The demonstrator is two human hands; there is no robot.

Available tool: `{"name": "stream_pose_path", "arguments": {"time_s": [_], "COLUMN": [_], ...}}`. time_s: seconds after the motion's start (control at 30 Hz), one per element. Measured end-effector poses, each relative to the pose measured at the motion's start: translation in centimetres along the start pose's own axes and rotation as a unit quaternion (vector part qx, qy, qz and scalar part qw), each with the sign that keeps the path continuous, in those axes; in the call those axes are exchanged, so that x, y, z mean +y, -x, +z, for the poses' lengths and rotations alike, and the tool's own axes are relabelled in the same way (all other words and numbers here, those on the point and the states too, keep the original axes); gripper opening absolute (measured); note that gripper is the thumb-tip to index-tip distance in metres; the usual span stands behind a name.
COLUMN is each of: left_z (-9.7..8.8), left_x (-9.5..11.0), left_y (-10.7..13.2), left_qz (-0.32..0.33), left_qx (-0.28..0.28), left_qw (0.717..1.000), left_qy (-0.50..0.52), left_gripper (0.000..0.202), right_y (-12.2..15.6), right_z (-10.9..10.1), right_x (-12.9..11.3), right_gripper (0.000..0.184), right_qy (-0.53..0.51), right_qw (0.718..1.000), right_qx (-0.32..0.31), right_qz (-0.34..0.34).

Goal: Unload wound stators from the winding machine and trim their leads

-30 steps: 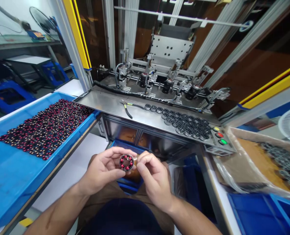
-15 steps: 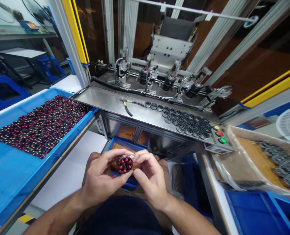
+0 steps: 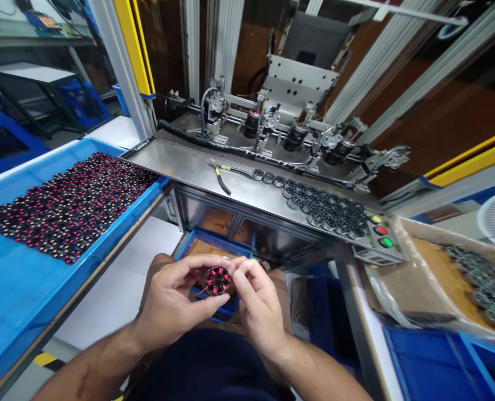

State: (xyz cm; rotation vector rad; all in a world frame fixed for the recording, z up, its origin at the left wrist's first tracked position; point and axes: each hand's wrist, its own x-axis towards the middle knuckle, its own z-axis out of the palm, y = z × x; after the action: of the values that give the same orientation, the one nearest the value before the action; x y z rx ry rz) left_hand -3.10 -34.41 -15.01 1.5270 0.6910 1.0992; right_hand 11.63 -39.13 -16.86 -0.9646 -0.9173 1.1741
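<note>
My left hand [image 3: 176,298] grips a small round motor stator [image 3: 217,280] with red windings and a dark rim, its face turned up toward me. A thin red wire sticks out at the stator's lower left. My right hand [image 3: 258,306] is closed in a pinch close by the stator's right edge, thumb against the fingers. What those fingertips hold, if anything, is too small to make out. Both hands are above my lap, in front of a blue crate [image 3: 247,257] with brown sheet material in it.
Left stands a blue tray [image 3: 17,301] of many stators. On the metal ledge [image 3: 176,161] lie cutting pliers [image 3: 220,178] and rows of dark ring-shaped parts [image 3: 326,203]. Behind is a fixture machine [image 3: 295,136]; right, a button box [image 3: 381,239] and a plastic-lined carton [image 3: 423,295].
The stator has turned a little in my left hand, and a red wire now shows at its lower left. My right fingers have drawn together into a tighter pinch. The view has shifted slightly.
</note>
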Motion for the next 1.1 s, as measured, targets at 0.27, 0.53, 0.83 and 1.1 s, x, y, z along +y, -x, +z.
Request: {"name": "stream_pose_path", "arguments": {"time_s": [0.27, 0.53, 0.83, 1.1], "left_z": [-0.5, -0.5, -0.2, 0.0], "left_x": [-0.6, -0.4, -0.8, 0.2], "left_y": [0.2, 0.5, 0.6, -0.3], "left_qz": [0.083, 0.093, 0.025, 0.005], "left_qx": [0.005, -0.023, -0.033, 0.04], "left_qw": [0.985, 0.987, 0.997, 0.995], "left_qy": [-0.152, -0.128, 0.065, 0.093], "left_gripper": [0.045, 0.051, 0.053, 0.042], "right_y": [-0.3, -0.7, -0.4, 0.6], "right_z": [-1.5, -1.1, -0.4, -0.2], "right_x": [-1.5, -3.1, -2.8, -1.4], "right_gripper": [0.037, 0.008, 0.021, 0.034], "right_qy": [0.263, 0.304, 0.152, 0.071], "right_qw": [0.938, 0.926, 0.985, 0.989], "right_qx": [-0.001, -0.008, 0.037, 0.052], "right_qz": [-0.227, -0.224, -0.069, -0.122]}}
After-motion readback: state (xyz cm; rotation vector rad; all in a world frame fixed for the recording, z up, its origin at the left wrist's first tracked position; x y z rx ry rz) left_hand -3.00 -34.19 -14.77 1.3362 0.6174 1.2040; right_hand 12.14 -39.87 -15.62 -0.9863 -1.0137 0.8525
